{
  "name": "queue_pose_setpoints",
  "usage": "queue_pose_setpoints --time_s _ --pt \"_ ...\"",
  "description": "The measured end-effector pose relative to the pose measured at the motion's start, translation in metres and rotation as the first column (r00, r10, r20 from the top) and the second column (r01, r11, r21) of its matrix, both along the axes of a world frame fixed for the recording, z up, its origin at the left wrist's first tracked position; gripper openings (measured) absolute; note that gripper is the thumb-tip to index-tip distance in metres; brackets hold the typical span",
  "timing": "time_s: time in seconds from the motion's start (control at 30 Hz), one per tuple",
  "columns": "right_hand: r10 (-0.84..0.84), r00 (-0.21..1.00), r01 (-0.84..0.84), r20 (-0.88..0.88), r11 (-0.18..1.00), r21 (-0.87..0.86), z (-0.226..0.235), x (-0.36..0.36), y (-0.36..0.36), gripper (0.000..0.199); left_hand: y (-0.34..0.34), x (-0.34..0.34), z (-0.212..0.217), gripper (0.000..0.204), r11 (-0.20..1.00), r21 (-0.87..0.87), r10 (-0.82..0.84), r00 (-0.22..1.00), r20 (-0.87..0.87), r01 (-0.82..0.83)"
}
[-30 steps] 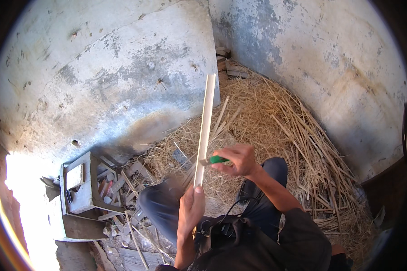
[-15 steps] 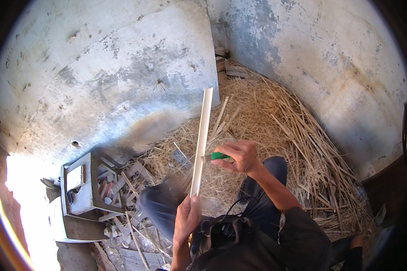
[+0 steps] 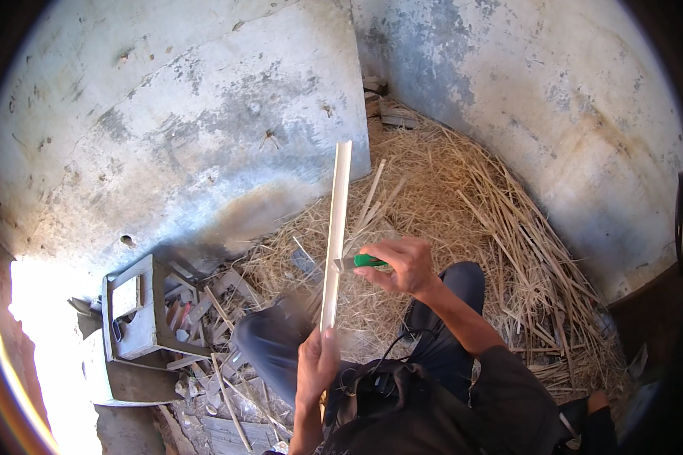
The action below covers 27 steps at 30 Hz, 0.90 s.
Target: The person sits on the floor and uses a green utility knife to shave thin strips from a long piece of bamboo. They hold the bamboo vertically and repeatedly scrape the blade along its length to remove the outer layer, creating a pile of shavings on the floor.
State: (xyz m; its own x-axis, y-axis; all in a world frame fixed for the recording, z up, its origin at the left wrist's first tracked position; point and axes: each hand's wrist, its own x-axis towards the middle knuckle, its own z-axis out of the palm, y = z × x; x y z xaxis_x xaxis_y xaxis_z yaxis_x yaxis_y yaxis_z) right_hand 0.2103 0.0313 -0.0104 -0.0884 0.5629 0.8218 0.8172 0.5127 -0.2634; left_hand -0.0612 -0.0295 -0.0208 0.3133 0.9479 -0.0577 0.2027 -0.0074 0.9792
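My left hand (image 3: 318, 359) is closed around the lower end of a long, pale split bamboo strip (image 3: 338, 205). The strip stands up and away from me, leaning slightly right at its far end, with its hollow side showing. In my right hand (image 3: 404, 265) is the green handle of a knife (image 3: 369, 261). Its short blade points left and meets the strip's inner face, somewhat below the strip's middle. The fingers of my right hand wrap the handle, with the thumb on the near side.
Dry straw-like shavings and thin strips (image 3: 432, 178) cover the floor ahead and to the right. At the left stands an open wooden box (image 3: 155, 303) with odds and ends, amid scraps of wood. Worn plaster walls (image 3: 228, 98) rise behind. My bent knees (image 3: 269, 341) flank the work.
The bamboo strip's far end has shifted slightly left and up. My left hand is a little further right and lower-edge side stays put; the knife remains against the strip.
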Motion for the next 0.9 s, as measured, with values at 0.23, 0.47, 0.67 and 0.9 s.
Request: queue_pose_setpoints --time_s 0.23,0.47,0.67,0.9 --pt "-0.044 0.998 0.044 0.034 0.999 -0.002 0.000 0.000 -0.002 0.036 0.002 -0.001 -0.003 0.039 0.983 0.182 0.026 0.992 -0.123 -0.003" --pt "-0.059 0.997 0.059 0.056 0.998 -0.001 0.001 0.000 -0.002 0.037 0.011 -0.015 -0.011 0.034 0.838 -0.467 -0.032 0.881 0.472 0.281" --pt "-0.058 0.997 0.058 0.060 0.998 0.000 -0.001 0.001 -0.001 0.038 -0.002 0.000 -0.004 0.033 0.973 0.220 0.104 0.982 -0.160 -0.067" --pt "-0.067 0.997 0.069 0.046 0.997 -0.032 0.006 0.004 -0.001 0.034 0.002 -0.025 -0.014 0.033 0.902 -0.378 -0.077 0.939 0.334 0.209"
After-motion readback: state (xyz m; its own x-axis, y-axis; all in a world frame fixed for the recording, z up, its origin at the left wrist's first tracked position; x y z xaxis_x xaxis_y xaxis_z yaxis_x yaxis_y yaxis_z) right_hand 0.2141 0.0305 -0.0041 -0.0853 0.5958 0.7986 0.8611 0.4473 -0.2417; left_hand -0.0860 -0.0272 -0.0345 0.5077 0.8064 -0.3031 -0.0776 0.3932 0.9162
